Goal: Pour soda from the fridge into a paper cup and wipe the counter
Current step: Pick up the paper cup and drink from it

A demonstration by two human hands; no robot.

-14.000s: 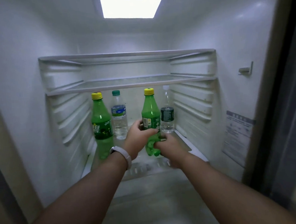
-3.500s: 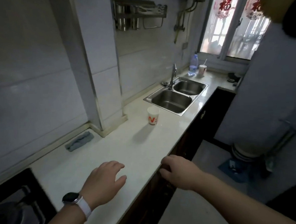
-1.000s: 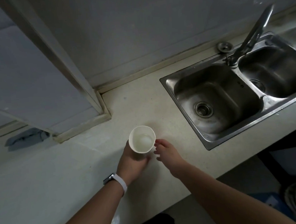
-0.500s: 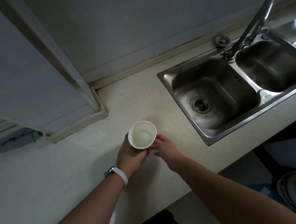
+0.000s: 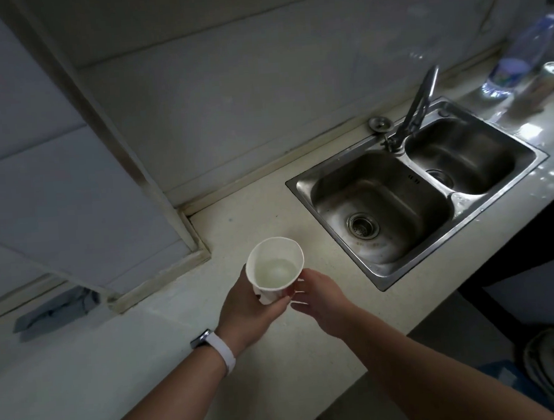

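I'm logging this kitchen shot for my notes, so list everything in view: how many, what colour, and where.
paper cup: one, white with red print, held over the counter
counter: one, cream, along the wall
sink: one, steel, two basins, set in the counter at right
faucet: one, metal, behind the sink
sink plug: one, metal, on the counter behind the sink
cloth: one, grey, by the wall at left
water bottle: one, clear with blue label, far right, blurred
pale container: one, beside the bottle, too blurred to name
watch: one, white band, left wrist
left hand: grips the cup from below
right hand: fingertips at the cup's lower side, grip unclear
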